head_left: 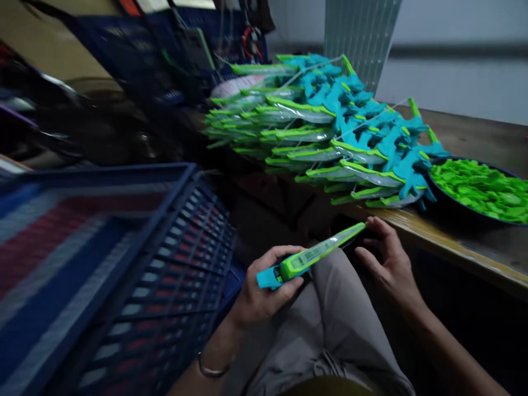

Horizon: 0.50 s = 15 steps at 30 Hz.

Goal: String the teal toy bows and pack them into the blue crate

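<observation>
My left hand is closed round the teal end of a long plastic toy piece, teal with a lime-green edge, held above my lap. A label-like strip shows on its green side, and the narrow tip points up and right. My right hand is beside that tip, thumb and fingers apart and holding nothing; whether a fingertip touches the tip I cannot tell. Beyond both hands lies a heap of similar teal-and-green pieces, with clear film and thin white strings among them.
At right, a dark round basin holds small bright green plastic parts on a wooden bench. A blue plastic crate with striped sheeting fills the left side. Behind it are blurred dark objects. A pale wall stands at the back.
</observation>
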Available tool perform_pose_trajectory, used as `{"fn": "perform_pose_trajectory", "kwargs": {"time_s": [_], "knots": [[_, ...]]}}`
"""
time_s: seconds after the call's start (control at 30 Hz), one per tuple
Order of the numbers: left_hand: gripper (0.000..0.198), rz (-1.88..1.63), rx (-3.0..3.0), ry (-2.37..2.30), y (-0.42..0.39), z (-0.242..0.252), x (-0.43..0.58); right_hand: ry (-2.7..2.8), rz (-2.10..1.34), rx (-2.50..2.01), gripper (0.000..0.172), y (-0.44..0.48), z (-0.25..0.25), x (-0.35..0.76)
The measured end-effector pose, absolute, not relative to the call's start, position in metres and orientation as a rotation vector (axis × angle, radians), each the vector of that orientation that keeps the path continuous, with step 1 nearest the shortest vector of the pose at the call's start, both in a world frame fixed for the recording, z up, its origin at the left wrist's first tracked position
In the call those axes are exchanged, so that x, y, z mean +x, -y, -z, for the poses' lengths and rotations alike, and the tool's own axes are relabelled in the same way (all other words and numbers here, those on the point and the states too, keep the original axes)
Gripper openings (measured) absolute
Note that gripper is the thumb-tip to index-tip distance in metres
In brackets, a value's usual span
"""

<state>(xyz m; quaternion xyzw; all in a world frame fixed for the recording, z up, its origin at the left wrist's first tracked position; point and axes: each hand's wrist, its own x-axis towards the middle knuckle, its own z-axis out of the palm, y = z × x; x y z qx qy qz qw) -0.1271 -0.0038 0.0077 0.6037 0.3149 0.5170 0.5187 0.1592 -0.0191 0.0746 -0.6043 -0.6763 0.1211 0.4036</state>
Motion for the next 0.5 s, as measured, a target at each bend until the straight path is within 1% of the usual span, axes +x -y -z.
{"fn": "perform_pose_trajectory", "kwargs": {"time_s": [0.03, 0.07, 0.17, 0.2, 0.37, 0.5], "knots": [[0.041, -1.248, 1.383, -0.721, 0.000, -0.012, -0.137, 1.800, -0.210, -1.473, 0.073, 0.010, -0.081, 0.157], [0.044, -1.241, 1.315, -0.673, -0.002, -0.015, -0.146, 1.891, -0.154, -1.426, 0.072, 0.003, -0.088, 0.155], [0.052, -1.201, 1.113, -0.531, -0.005, -0.020, -0.166, 2.132, -0.173, -1.363, 0.053, -0.005, -0.109, 0.146], [0.054, -1.193, 1.060, -0.486, -0.006, -0.020, -0.170, 2.185, -0.188, -1.356, 0.049, -0.004, -0.115, 0.144], [0.069, -1.155, 0.955, -0.211, -0.008, -0.006, -0.177, 2.267, -0.118, -1.301, 0.047, 0.003, -0.137, 0.135], [0.066, -1.212, 0.942, -0.174, -0.013, 0.014, -0.165, 2.259, -0.084, -1.300, 0.047, 0.008, -0.145, 0.143]]}}
